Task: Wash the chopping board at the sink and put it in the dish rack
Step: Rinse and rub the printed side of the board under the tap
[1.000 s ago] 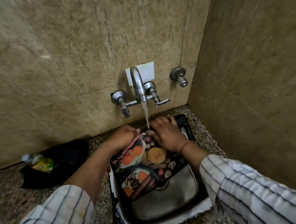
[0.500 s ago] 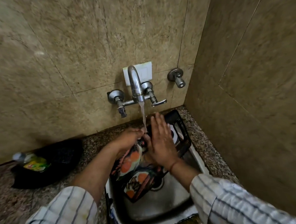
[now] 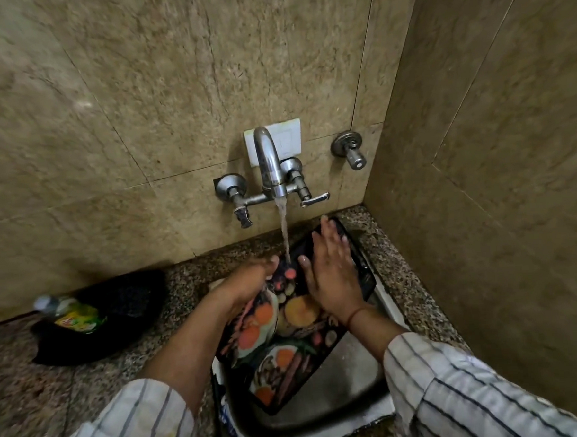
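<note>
Head view: the chopping board (image 3: 295,318) leans tilted in the sink (image 3: 352,375) directly below the tap (image 3: 271,162), so the stream (image 3: 284,232) hits its upper part and drains off. The left grip (image 3: 250,280) curls round its edge to steady it; the right grip (image 3: 333,276) lies flat-fingered on its face, holding nothing, probably rubbing it clean.

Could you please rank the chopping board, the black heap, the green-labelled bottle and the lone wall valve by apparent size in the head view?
1. Food-printed dark chopping board
2. Black soft heap
3. Green-labelled plastic bottle
4. Round metal wall valve
</note>
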